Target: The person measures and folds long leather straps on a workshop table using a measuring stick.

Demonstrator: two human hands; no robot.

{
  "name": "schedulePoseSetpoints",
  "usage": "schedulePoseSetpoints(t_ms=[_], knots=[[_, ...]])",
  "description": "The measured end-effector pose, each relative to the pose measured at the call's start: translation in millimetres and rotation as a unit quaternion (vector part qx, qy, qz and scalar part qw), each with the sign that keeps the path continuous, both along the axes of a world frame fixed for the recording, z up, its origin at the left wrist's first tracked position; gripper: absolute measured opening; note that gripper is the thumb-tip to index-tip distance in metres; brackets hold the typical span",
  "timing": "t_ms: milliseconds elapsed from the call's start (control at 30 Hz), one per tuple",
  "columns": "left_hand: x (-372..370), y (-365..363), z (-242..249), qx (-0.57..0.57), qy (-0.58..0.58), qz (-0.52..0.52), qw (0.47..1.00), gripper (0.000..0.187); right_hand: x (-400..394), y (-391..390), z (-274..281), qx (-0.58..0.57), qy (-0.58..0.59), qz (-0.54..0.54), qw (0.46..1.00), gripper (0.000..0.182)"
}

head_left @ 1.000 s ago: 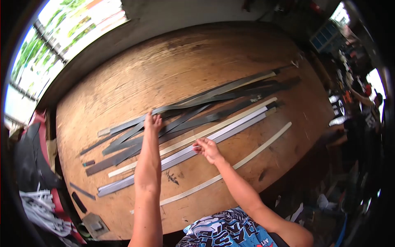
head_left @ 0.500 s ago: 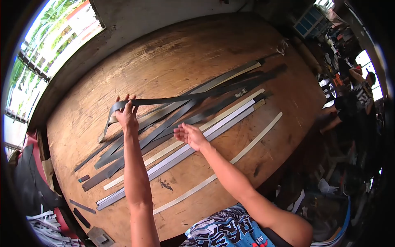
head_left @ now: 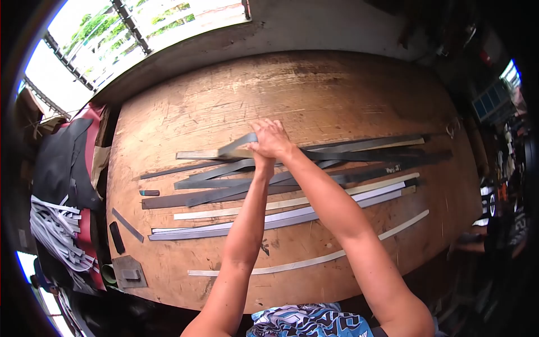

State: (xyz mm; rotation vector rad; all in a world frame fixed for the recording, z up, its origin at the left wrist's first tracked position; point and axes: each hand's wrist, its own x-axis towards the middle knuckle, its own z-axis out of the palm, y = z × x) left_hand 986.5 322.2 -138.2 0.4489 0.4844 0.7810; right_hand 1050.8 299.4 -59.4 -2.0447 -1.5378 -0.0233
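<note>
Most of the round wooden table [head_left: 314,84] was bare; across its middle lay a loose fan of long dark strips [head_left: 348,163], with pale strips [head_left: 292,216] in neater rows nearer the person. Sorting looked barely begun, with one piece in hand and the rest untouched. Both hands met over the far side of the pile: the right hand [head_left: 272,139] and the left hand [head_left: 259,157] beneath it pinched one grey strip [head_left: 238,144], its bent end lifted clear.
</note>
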Motion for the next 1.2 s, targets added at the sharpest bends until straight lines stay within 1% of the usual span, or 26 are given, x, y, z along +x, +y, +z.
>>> schedulePoseSetpoints(t_ms=[33, 67, 100, 167, 200, 233, 300, 333, 367, 400, 433, 467, 500, 533, 567, 600, 633, 667, 700, 733, 767, 833, 900, 1000, 1100, 1200], knots=[[-1, 5, -26, 0.047, 0.021, -0.019, 0.998, 0.044, -3, 10, 2, -0.112, 0.009, 0.018, 0.994, 0.045], [-4, 8, -31, 0.070, 0.033, -0.025, 0.997, 0.044, -6, 17, 2, -0.223, 0.018, 0.036, 0.974, 0.044], [-6, 11, -36, 0.092, 0.045, -0.031, 0.994, 0.045, -8, 22, 2, -0.223, 0.017, 0.043, 0.974, 0.044], [-20, 8, -19, 0.232, 0.137, -0.065, 0.961, 0.039, -12, 24, -5, -0.186, 0.059, 0.046, 0.980, 0.040], [-26, 17, -9, 0.212, 0.057, -0.097, 0.971, 0.039, -12, 19, -9, -0.096, 0.076, 0.055, 0.991, 0.038], [-32, 20, 4, 0.184, 0.019, -0.114, 0.976, 0.040, -12, 15, -7, -0.098, 0.074, 0.055, 0.991, 0.038], [-47, 43, -22, 0.176, -0.025, -0.080, 0.981, 0.053, -13, -1, 4, 0.020, 0.135, 0.048, 0.989, 0.041], [-58, 48, 3, 0.186, -0.050, -0.089, 0.977, 0.060, -13, -11, 16, 0.021, 0.141, 0.060, 0.988, 0.046], [-68, 48, 40, 0.189, -0.078, -0.107, 0.973, 0.068, -13, -13, -2, 0.074, 0.106, 0.027, 0.991, 0.049], [-72, 54, 57, 0.163, -0.109, -0.132, 0.972, 0.079, -18, -27, 10, 0.077, 0.117, 0.018, 0.990, 0.051], [-75, 64, 64, 0.150, -0.132, -0.175, 0.964, 0.062, -24, -35, 3, 0.123, 0.071, -0.012, 0.990, 0.053], [-70, 61, 80, 0.152, -0.051, -0.154, 0.975, 0.054, -29, -43, 2, 0.232, 0.007, -0.062, 0.971, 0.050], [-66, 53, 99, 0.158, 0.036, -0.133, 0.978, 0.047, -43, -63, 19, 0.275, 0.058, -0.129, 0.951, 0.042], [-63, 41, 119, 0.146, 0.034, -0.125, 0.981, 0.045, -49, -79, 18, 0.296, 0.100, -0.179, 0.933, 0.036], [-60, 32, 137, 0.136, 0.032, -0.107, 0.984, 0.043, -56, -90, 6, 0.275, 0.183, -0.237, 0.914, 0.032], [-60, 27, 147, 0.139, -0.009, -0.104, 0.985, 0.042, -53, -95, -11, 0.254, 0.439, -0.248, 0.826, 0.040], [-60, 21, 157, 0.142, -0.049, -0.098, 0.984, 0.040, -50, -101, -21, 0.218, 0.665, -0.234, 0.676, 0.049], [-61, 11, 170, 0.150, -0.070, -0.090, 0.982, 0.040, -46, -110, -17, 0.276, 0.777, -0.211, 0.525, 0.057], [-62, -1, 184, 0.125, -0.074, -0.057, 0.988, 0.041, -40, -118, -13, 0.324, 0.860, -0.176, 0.353, 0.065], [-62, -10, 196, 0.122, -0.074, -0.041, 0.989, 0.041, -24, -122, -20, 0.382, 0.858, -0.096, 0.330, 0.078], [-68, -19, 203, 0.120, -0.075, -0.024, 0.990, 0.041, -4, -128, -19, 0.433, 0.854, -0.054, 0.285, 0.071], [-84, -32, 214, 0.110, -0.062, 0.010, 0.992, 0.042, 41, -142, -17, 0.527, 0.812, -0.017, 0.253, 0.057], [-105, -36, 208, 0.127, -0.046, 0.042, 0.990, 0.041, 86, -167, 3, 0.573, 0.792, -0.053, 0.204, 0.045], [-145, -40, 200, 0.100, -0.014, 0.117, 0.988, 0.041, 154, -222, 3, 0.610, 0.759, -0.061, 0.219, 0.039], [-196, -33, 173, 0.081, 0.008, 0.166, 0.983, 0.041, 214, -289, -1, 0.624, 0.740, -0.072, 0.240, 0.036], [-253, -31, 149, 0.055, 0.017, 0.230, 0.971, 0.041, 247, -358, 4, 0.609, 0.734, -0.079, 0.288, 0.030]])
